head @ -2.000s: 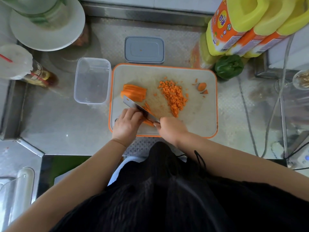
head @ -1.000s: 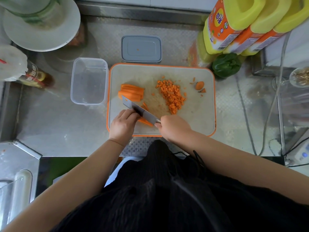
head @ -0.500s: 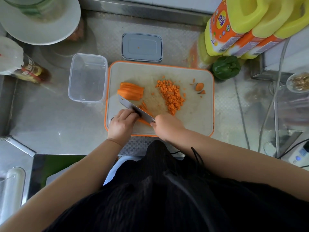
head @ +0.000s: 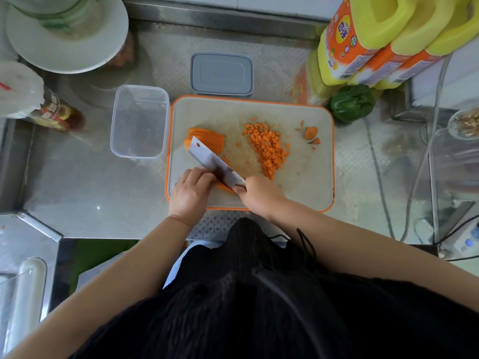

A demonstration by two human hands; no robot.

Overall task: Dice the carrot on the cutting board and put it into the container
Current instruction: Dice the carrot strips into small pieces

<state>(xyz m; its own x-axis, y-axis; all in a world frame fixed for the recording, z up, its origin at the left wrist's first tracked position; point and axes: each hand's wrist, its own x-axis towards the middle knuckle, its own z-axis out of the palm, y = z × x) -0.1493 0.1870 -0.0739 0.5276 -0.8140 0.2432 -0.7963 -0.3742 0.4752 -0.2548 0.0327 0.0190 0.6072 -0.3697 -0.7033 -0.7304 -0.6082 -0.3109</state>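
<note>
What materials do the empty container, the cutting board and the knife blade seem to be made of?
Container: probably clear plastic; the counter shows through its walls.
Cutting board: likely matte plastic, pale grey with an orange rim.
Knife blade: apparently polished steel; it is grey and reflects light.

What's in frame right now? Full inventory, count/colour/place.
cutting board: 1, pale with orange rim, centre of counter
diced carrot: 1 pile, orange, board centre
carrot slices: 1 stack, orange, board left, partly under blade
carrot end pieces: a few, orange, board upper right
knife: 1, steel, diagonal over board
container: 1, clear, left of board
lid: 1, grey, behind board
green pepper: 1, right of board
jugs: 3, yellow-orange, upper right
left hand: holds down carrot strips at blade
right hand: grips knife handle
</note>
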